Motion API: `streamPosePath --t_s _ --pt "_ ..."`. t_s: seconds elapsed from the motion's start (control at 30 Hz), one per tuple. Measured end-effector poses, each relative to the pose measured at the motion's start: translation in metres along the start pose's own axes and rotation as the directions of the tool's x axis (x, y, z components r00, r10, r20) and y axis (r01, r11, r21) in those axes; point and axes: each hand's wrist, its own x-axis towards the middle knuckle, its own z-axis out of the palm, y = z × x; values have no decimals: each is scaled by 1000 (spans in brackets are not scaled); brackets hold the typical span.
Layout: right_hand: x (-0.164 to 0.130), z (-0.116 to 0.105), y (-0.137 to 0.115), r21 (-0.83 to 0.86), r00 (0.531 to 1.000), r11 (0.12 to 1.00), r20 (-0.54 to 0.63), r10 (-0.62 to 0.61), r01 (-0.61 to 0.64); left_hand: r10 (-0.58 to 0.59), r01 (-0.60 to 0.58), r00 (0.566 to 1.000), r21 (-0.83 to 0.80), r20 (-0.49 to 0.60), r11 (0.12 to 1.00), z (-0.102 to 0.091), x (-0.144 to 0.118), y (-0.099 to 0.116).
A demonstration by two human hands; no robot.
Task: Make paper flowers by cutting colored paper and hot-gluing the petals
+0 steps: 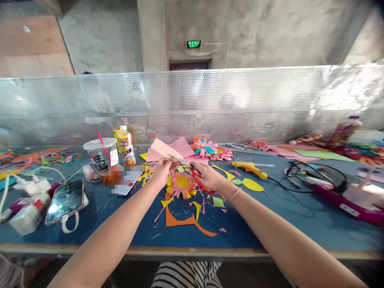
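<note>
My left hand (164, 170) is closed on a light pink sheet of paper (163, 149), pinching its lower edge above the table. In my right hand (205, 176) is a pair of red-handled scissors (198, 180), its blades pointing left toward that paper and my left fingers. Whether the blades are cutting the sheet cannot be made out. Just below both hands lies a pink and yellow paper flower (182, 184). Behind them, more pink paper (182, 146) and a pink and blue paper flower (204, 147) rest on the table.
Orange paper scraps (180, 222) lie in front. A yellow glue gun (250, 169) with a cord is at right, near a purple power strip (348, 206). At left stand a drink cup (100, 158), a bottle (126, 148) and a phone (66, 202). A perforated metal screen (258, 108) closes the back.
</note>
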Motion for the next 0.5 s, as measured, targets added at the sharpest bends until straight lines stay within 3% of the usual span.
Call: streamPosePath --t_s 0.5 --pt "2 -11 -11 -225 987 967 74 142 -122 -17 17 1000 2 -10 1000 0 0 0"
